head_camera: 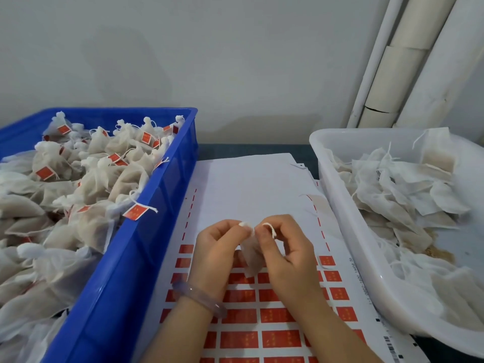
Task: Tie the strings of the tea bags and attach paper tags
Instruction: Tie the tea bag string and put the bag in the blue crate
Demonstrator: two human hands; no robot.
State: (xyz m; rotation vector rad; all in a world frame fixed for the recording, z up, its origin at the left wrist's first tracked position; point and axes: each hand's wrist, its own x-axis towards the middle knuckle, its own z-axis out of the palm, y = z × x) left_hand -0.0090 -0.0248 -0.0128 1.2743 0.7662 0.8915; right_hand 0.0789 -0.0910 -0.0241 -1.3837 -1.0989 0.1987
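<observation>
Left hand [218,244] and right hand [284,247] pinch, seemingly, one tea bag's [252,254] strings [272,229].

Both forearms reach in from below and meet at the middle. The left hand [218,247] (a pale bangle on its wrist) pinches with thumb and forefinger, grip closed. The right hand [285,247] mirrors it, fingertips nearly touching the left's.
</observation>
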